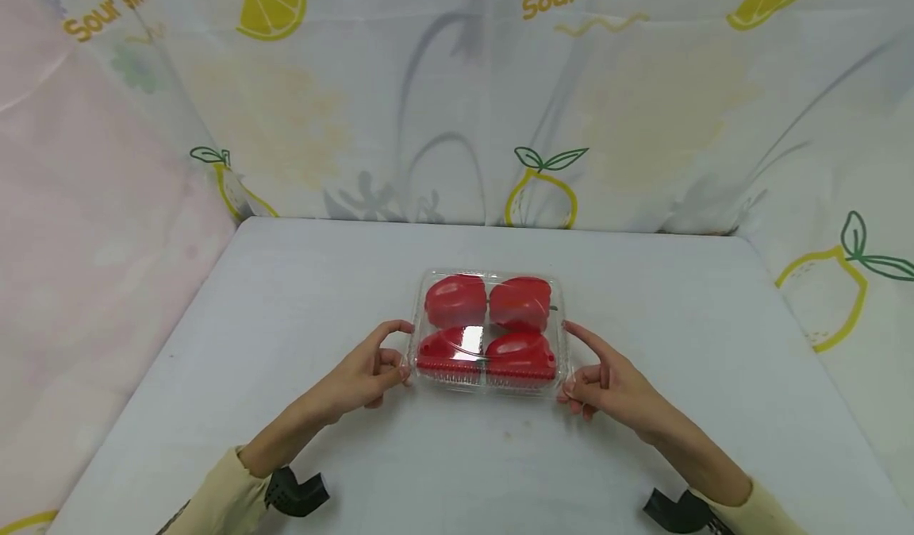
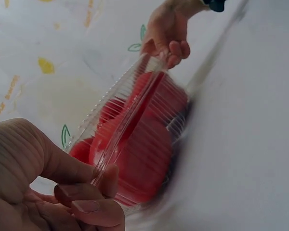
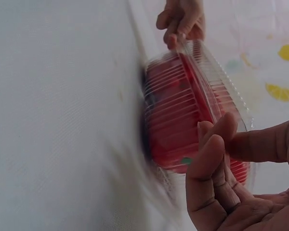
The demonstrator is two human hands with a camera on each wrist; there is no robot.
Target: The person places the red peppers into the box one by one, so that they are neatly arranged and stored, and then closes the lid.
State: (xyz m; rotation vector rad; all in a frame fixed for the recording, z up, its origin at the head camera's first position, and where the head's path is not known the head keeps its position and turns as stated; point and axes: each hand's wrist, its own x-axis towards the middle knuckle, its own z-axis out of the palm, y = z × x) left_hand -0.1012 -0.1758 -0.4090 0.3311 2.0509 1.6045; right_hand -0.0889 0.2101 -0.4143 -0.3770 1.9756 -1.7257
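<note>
A clear plastic clamshell box (image 1: 457,385), its lid closed, sits before me near the middle of the table. Several smooth red pepper-like fruits (image 1: 520,303) lie inside. At the box's left side, my left hand (image 1: 357,380) pinches the rim close to the front corner, its index finger reaching along the edge. My right hand (image 1: 623,390) does likewise on the right side, with thumb and fingers on the rim. Ribbed box walls (image 2: 130,84) and the rim between the left fingers show in the left wrist view. In the right wrist view, the right fingertips (image 3: 209,149) hold the near rim.
The white table (image 1: 343,273) extends around the box on every side. Behind it hangs a pale curtain (image 1: 457,82) printed with lemons and lettering. Dark wrist mounts (image 1: 296,493) sit at both of the person's sleeves.
</note>
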